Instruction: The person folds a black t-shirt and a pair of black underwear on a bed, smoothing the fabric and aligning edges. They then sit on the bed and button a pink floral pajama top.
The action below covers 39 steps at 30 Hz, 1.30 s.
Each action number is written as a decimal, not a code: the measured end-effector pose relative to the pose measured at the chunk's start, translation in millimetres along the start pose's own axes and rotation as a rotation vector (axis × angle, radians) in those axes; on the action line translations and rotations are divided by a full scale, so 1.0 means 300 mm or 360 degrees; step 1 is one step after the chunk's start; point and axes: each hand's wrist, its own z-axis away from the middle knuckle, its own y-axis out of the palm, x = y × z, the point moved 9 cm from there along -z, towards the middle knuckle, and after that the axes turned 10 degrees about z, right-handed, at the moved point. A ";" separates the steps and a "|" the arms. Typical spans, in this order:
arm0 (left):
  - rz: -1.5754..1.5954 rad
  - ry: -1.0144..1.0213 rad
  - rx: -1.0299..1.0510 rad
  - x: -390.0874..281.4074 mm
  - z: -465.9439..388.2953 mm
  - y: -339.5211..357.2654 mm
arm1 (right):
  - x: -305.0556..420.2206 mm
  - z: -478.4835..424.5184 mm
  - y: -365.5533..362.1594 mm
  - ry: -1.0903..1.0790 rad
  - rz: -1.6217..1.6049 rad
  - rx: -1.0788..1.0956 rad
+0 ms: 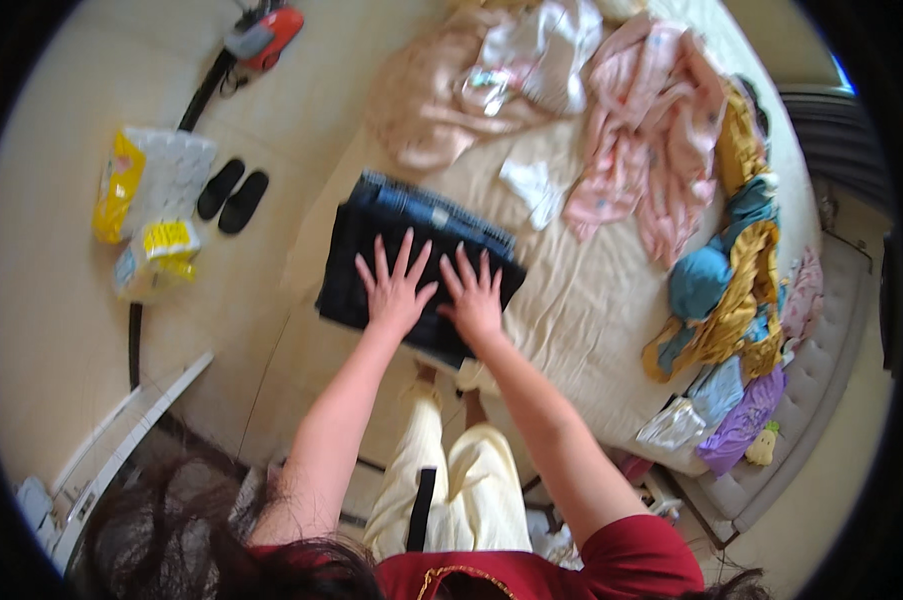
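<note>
Both palms press flat on a folded black garment (pixel 350 277) at the corner of the bed. My left hand (pixel 397 289) lies on its middle with the fingers spread. To the right, my right hand (pixel 472 296) rests on the same cloth, its fingers also apart. Folded blue denim (pixel 421 210) shows from under the black garment along the far edge. How many pieces are stacked there I cannot tell. A small white cloth (pixel 532 193) lies crumpled just beyond the stack.
Across the bed sheet (pixel 571 315) lie a pink garment (pixel 650 127), a peach blanket (pixel 421 97), mustard cloth (pixel 751 300), a teal bundle (pixel 699 283) and a purple garment (pixel 744 424). On the floor are black slippers (pixel 243 202), plastic-wrapped packs (pixel 170 169) and a red vacuum cleaner (pixel 267 39).
</note>
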 end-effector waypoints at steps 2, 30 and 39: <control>0.0023 0.0018 -0.0006 -0.056 -0.010 -0.033 | 0.001 0.009 -0.009 -0.0025 -0.0033 0.0118; 0.0189 -0.0217 0.0655 0.003 -0.132 0.159 | -0.456 -0.187 -0.444 0.0268 -0.1841 -0.0016; 0.2108 -0.0036 -0.0032 -0.326 -0.192 -0.003 | -0.339 0.342 -0.917 0.0126 -0.2847 -0.0281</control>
